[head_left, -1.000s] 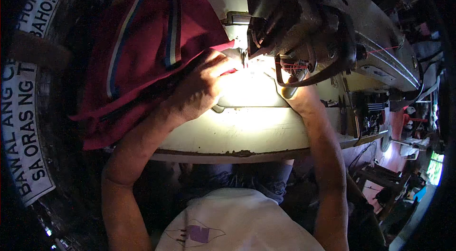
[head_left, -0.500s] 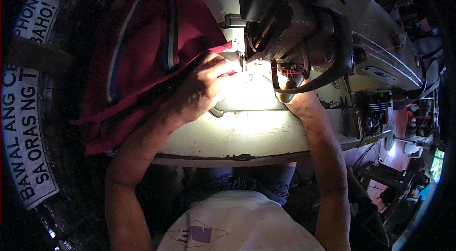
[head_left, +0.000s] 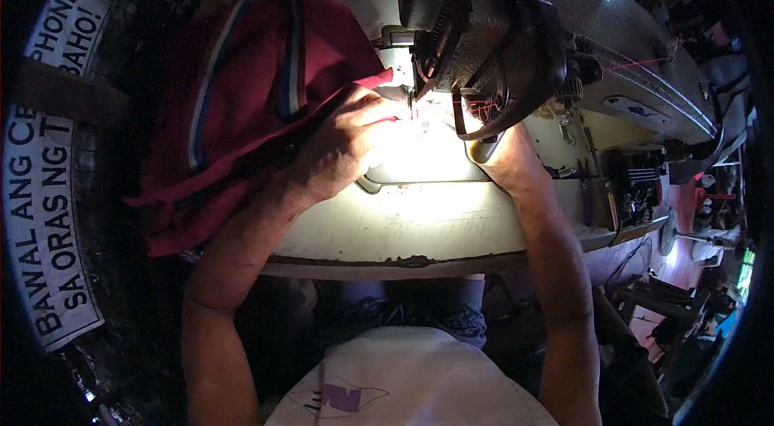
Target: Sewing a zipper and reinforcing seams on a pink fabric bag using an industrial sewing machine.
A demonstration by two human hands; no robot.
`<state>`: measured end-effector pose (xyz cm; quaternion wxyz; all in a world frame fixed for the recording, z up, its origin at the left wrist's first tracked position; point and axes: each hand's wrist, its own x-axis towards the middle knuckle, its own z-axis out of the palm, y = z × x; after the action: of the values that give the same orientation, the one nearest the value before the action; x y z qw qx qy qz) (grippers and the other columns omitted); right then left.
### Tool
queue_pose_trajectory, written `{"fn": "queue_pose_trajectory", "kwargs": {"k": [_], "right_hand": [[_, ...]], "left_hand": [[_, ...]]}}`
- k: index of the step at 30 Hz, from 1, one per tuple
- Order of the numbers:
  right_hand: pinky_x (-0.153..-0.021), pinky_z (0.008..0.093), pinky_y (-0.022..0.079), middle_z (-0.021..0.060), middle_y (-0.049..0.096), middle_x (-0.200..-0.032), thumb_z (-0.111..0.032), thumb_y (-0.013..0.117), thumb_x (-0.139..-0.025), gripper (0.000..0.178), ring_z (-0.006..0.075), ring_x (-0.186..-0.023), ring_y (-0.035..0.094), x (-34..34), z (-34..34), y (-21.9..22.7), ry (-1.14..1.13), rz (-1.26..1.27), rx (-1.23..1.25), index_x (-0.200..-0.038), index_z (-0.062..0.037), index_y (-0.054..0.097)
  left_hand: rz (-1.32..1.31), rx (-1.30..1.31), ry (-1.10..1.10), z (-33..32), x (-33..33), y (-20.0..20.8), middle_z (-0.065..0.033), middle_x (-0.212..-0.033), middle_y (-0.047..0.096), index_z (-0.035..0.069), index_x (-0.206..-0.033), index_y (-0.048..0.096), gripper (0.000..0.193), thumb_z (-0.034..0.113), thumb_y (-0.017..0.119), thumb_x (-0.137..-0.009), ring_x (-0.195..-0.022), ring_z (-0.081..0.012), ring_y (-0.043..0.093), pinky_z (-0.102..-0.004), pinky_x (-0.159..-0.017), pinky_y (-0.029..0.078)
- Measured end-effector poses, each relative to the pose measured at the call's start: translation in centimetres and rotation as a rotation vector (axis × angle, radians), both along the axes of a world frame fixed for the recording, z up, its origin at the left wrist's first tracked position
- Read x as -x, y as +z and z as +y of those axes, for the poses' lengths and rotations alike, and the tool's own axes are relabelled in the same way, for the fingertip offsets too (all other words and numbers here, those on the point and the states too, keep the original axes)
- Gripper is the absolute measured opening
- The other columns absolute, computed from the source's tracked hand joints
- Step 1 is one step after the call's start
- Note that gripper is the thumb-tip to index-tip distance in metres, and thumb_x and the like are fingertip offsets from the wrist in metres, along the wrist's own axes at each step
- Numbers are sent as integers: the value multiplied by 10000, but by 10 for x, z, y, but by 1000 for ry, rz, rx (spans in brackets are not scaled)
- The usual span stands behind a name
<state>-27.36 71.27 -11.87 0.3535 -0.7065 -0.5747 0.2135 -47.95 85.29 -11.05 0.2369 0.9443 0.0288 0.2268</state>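
Two bare arms (head_left: 226, 281) come up from the lower edge, elbows bowed outward, forearms converging on the glare beside the sewing machine (head_left: 516, 31). The left hand (head_left: 355, 132) is knuckles-up, its fingers curled closed on the edge of the red cloth (head_left: 246, 79), which lies on the table (head_left: 387, 236) left of the machine. The right hand (head_left: 508, 162) angles inward, partly hidden behind the machine; its grip cannot be told.

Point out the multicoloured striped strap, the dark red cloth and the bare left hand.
Striped strap (head_left: 295, 71), head view: its right length.
Dark red cloth (head_left: 247, 87), head view: area between the strap's lengths.
Left hand (head_left: 348, 137), head view: back of hand.
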Motion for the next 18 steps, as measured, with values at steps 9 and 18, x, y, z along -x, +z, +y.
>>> {"fn": "queue_pose_trajectory", "kwargs": {"k": [9, 18], "right_hand": [[-851, 407, 485, 136, 665, -918, -89, 672, -752, 211, 306, -905, 620, 1, 2, -3, 69, -116, -388, -943, -4, 644], [-818, 398, 497, 145, 673, -930, -119, 680, -760, 225, 302, -896, 631, 2, 0, 5, 104, -129, -303, -945, 4, 646]], "left_hand": [[-31, -88, -112, 8, -2, 3, -56, -1048, 663, 55, -892, 714, 164, 83, 619, -762, -1031, -231, 592, -405, -980, 449], [-19, -92, -156, 11, -1, 2, -101, -1032, 646, 16, -985, 687, 235, 66, 632, -763, -1006, -263, 596, -386, -941, 463]]}}
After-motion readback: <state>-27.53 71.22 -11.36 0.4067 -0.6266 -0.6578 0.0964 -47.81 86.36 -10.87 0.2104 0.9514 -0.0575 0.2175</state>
